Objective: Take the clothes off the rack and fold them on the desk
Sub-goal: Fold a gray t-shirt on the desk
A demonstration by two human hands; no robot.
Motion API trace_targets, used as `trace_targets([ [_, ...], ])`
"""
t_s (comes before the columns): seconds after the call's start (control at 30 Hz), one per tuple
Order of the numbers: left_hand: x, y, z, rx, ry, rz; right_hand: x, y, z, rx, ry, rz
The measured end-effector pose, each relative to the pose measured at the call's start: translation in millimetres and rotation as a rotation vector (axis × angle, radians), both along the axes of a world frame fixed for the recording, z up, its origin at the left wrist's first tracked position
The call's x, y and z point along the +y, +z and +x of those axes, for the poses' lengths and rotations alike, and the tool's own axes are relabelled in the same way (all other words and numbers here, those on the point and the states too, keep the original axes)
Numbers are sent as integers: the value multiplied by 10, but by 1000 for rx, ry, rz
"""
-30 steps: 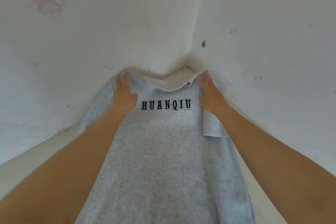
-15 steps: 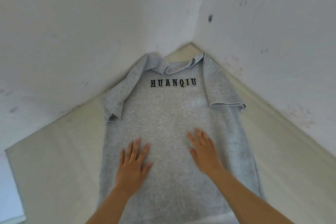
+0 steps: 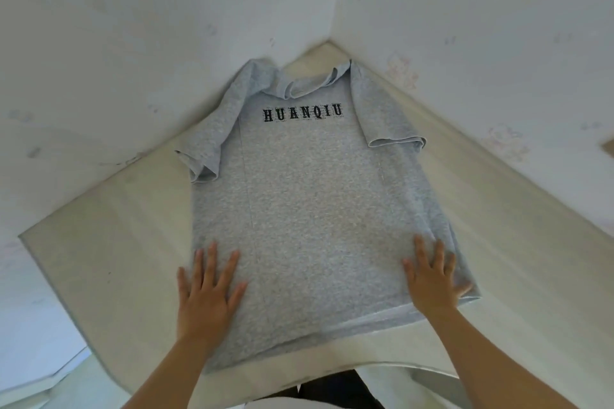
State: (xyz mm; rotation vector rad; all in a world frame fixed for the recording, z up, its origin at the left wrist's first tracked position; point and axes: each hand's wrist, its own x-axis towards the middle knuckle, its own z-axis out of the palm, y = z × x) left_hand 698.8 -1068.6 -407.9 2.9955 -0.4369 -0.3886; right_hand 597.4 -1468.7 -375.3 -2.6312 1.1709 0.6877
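A grey short-sleeved T-shirt (image 3: 315,196) with black letters "HUANQIU" lies spread flat, front up, on the pale desk (image 3: 133,242), its collar toward the wall corner. My left hand (image 3: 209,292) rests flat with fingers spread on the shirt's lower left edge. Over at the lower right corner, near the hem, my right hand (image 3: 432,279) presses flat with fingers apart. Neither hand grips the cloth. No rack is in view.
Two white walls (image 3: 133,43) meet in a corner behind the desk and hem in its far sides. The desk's left edge (image 3: 56,279) drops to the floor. The near edge lies just below the shirt's hem.
Both hands slid from the shoulders down the shirt toward the hem, then apart to its lower side edges. My view has pulled back and now takes in the whole shirt.
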Motion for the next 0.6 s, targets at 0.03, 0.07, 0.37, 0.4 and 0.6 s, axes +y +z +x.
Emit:
trace_targets([
  [0.03, -14, 17, -12, -1, 5, -10, 31, 21, 34, 6, 6, -32],
  [0.07, -48, 35, 1, 5, 10, -23, 59, 45, 109, -12, 36, -50],
  [0.37, -312, 48, -293, 40, -464, -59, 180, 39, 233, -154, 477, 83],
  [0.4, -294, 52, -359, 26, -484, -73, 172, 23, 160, -159, 542, 138],
  [0.6, -305, 56, -567, -138, -553, -241, 205, -32, -291, -204, 748, 175],
])
